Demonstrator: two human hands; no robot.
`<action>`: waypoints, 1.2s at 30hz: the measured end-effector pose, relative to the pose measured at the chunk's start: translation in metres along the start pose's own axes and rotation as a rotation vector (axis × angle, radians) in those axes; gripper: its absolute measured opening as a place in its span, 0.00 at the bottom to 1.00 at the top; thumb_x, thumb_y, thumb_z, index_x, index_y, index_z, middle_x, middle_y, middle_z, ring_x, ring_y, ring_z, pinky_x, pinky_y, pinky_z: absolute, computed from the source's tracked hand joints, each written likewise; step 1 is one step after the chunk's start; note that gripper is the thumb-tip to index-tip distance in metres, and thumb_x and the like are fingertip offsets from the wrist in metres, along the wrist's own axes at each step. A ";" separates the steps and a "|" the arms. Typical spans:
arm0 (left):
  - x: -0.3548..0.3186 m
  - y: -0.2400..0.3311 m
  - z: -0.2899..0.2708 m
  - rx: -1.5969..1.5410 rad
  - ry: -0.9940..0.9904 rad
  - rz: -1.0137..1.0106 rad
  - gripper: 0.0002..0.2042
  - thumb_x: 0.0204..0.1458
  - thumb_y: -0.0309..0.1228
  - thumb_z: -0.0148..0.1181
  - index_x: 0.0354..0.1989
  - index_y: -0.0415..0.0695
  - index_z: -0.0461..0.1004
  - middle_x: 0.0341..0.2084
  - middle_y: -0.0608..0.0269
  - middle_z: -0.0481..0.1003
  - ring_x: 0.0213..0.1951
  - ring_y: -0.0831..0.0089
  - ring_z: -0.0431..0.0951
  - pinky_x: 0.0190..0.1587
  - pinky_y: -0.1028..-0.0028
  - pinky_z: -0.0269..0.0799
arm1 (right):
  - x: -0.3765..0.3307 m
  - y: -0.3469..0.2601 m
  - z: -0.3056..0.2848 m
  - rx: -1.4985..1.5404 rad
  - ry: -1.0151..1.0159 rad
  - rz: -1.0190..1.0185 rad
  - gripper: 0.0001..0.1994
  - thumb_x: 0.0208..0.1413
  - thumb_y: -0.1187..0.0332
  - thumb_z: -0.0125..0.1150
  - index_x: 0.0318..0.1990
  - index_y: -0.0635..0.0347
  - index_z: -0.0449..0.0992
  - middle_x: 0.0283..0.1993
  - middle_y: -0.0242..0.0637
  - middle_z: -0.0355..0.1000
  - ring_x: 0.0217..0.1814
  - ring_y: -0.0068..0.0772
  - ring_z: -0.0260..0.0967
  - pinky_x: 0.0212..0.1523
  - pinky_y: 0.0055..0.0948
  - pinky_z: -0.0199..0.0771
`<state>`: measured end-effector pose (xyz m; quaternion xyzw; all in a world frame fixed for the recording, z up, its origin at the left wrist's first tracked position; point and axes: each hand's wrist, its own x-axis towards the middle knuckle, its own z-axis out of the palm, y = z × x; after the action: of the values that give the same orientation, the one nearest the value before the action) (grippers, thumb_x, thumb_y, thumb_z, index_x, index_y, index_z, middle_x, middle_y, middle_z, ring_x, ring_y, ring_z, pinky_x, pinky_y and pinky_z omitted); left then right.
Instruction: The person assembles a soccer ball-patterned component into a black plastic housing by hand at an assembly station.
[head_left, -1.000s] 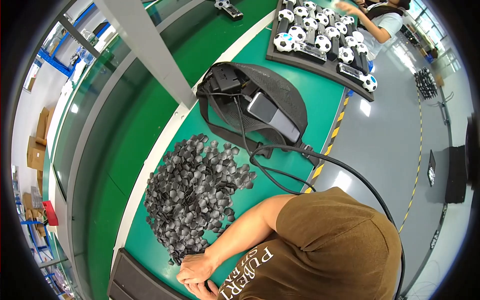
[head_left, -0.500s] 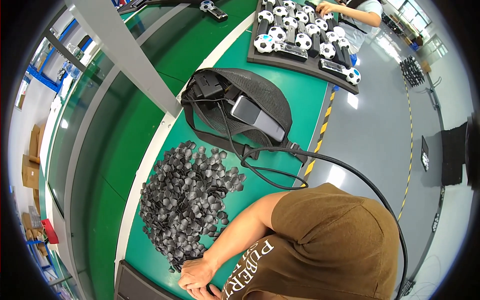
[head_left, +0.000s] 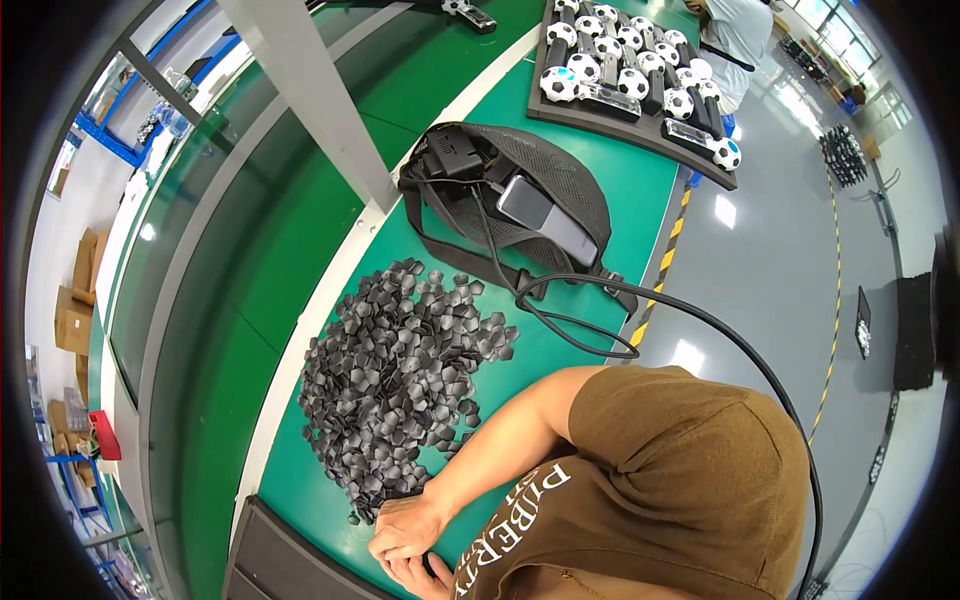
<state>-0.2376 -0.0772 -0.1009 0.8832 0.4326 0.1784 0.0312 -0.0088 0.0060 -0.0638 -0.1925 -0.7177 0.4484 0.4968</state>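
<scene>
My right hand (head_left: pixel 408 528) reaches down to the near edge of the pile, its fingers curled and closed. Below it, at the lower edge, part of my left hand (head_left: pixel 418 576) shows, its fingers bent in against the right one. A small dark spot shows between the hands; what they hold is too hidden to tell. Just beyond my right hand, a large heap of black pentagon-shaped pieces (head_left: pixel 395 380) lies loose on the green tabletop (head_left: pixel 330 535).
Past the heap sits an unzipped black mesh bag (head_left: pixel 570 170) with a grey power bank (head_left: pixel 545 215); its black cable (head_left: pixel 720 325) runs toward me. A dark tray (head_left: pixel 640 125) of soccer-ball items stands farther off beside another person (head_left: pixel 740 40). Another dark tray (head_left: pixel 285 555) lies near left.
The whole view has shifted, so the table things sit farther right and slightly higher. My hands stay together by the pile. The other person's hand has drawn back from the soccer-ball items.
</scene>
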 end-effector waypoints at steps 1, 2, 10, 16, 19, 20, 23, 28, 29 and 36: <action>0.000 -0.006 0.003 -0.019 -0.002 0.018 0.16 0.50 0.31 0.60 0.49 0.44 0.76 0.55 0.48 0.70 0.58 0.44 0.66 0.63 0.48 0.58 | 0.001 0.001 -0.001 -0.025 -0.009 -0.006 0.03 0.52 0.70 0.56 0.28 0.57 0.71 0.24 0.34 0.76 0.22 0.48 0.71 0.22 0.39 0.67; -0.002 -0.011 0.005 -0.040 -0.007 0.034 0.17 0.49 0.31 0.60 0.48 0.44 0.76 0.56 0.49 0.70 0.58 0.45 0.66 0.64 0.47 0.57 | 0.000 0.002 0.000 -0.047 -0.017 -0.008 0.03 0.52 0.70 0.55 0.28 0.57 0.71 0.24 0.34 0.77 0.23 0.48 0.71 0.22 0.39 0.68; 0.023 0.032 -0.027 -0.149 -0.025 -0.030 0.16 0.49 0.27 0.56 0.48 0.42 0.73 0.56 0.51 0.70 0.57 0.46 0.66 0.66 0.47 0.53 | 0.002 -0.005 0.002 -0.080 -0.012 -0.107 0.02 0.52 0.71 0.56 0.30 0.56 0.74 0.24 0.33 0.76 0.23 0.46 0.71 0.22 0.38 0.68; 0.047 0.070 -0.040 -0.178 -0.012 -0.142 0.16 0.49 0.23 0.53 0.48 0.41 0.72 0.55 0.52 0.71 0.58 0.49 0.66 0.68 0.49 0.49 | 0.001 0.003 0.002 -0.216 0.061 -0.174 0.01 0.51 0.72 0.58 0.30 0.56 0.74 0.23 0.33 0.75 0.21 0.44 0.70 0.21 0.35 0.67; 0.047 0.062 -0.037 -0.180 -0.040 -0.076 0.15 0.49 0.21 0.53 0.48 0.40 0.72 0.55 0.53 0.71 0.58 0.53 0.67 0.70 0.50 0.47 | -0.004 0.001 -0.002 -0.308 0.114 -0.181 0.01 0.50 0.73 0.59 0.30 0.57 0.73 0.22 0.34 0.74 0.20 0.42 0.69 0.20 0.34 0.66; 0.045 0.063 -0.038 -0.174 -0.034 -0.080 0.15 0.49 0.21 0.53 0.48 0.40 0.72 0.55 0.53 0.71 0.58 0.53 0.67 0.70 0.50 0.47 | -0.004 0.001 -0.001 -0.306 0.110 -0.189 0.01 0.50 0.73 0.59 0.30 0.57 0.73 0.22 0.34 0.74 0.20 0.42 0.69 0.20 0.34 0.66; 0.047 0.067 -0.037 -0.175 -0.021 -0.098 0.15 0.49 0.21 0.53 0.47 0.40 0.73 0.55 0.55 0.71 0.57 0.56 0.67 0.70 0.51 0.46 | -0.004 0.000 -0.001 -0.327 0.145 -0.214 0.01 0.50 0.74 0.59 0.31 0.57 0.74 0.22 0.34 0.74 0.18 0.41 0.68 0.19 0.33 0.66; 0.048 0.067 -0.037 -0.181 -0.023 -0.109 0.14 0.50 0.22 0.55 0.47 0.41 0.73 0.56 0.55 0.71 0.59 0.57 0.67 0.70 0.51 0.46 | -0.005 -0.007 -0.008 -0.299 0.166 -0.187 0.02 0.49 0.72 0.59 0.30 0.57 0.75 0.21 0.35 0.74 0.18 0.41 0.68 0.20 0.32 0.67; 0.047 0.067 -0.037 -0.184 -0.026 -0.112 0.14 0.50 0.23 0.55 0.47 0.42 0.73 0.56 0.54 0.70 0.59 0.58 0.67 0.70 0.51 0.46 | -0.006 -0.008 -0.009 -0.287 0.167 -0.174 0.02 0.49 0.72 0.58 0.30 0.57 0.76 0.21 0.35 0.75 0.18 0.42 0.69 0.21 0.32 0.68; 0.047 0.064 -0.035 -0.198 -0.015 -0.110 0.14 0.52 0.24 0.55 0.48 0.42 0.72 0.57 0.56 0.70 0.59 0.58 0.67 0.70 0.51 0.45 | -0.010 -0.015 -0.016 -0.239 0.173 -0.166 0.02 0.48 0.73 0.59 0.31 0.56 0.76 0.21 0.34 0.74 0.18 0.38 0.68 0.20 0.30 0.67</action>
<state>-0.1747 -0.0840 -0.0408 0.8520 0.4605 0.2116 0.1312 0.0120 -0.0017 -0.0554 -0.2280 -0.7339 0.2992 0.5655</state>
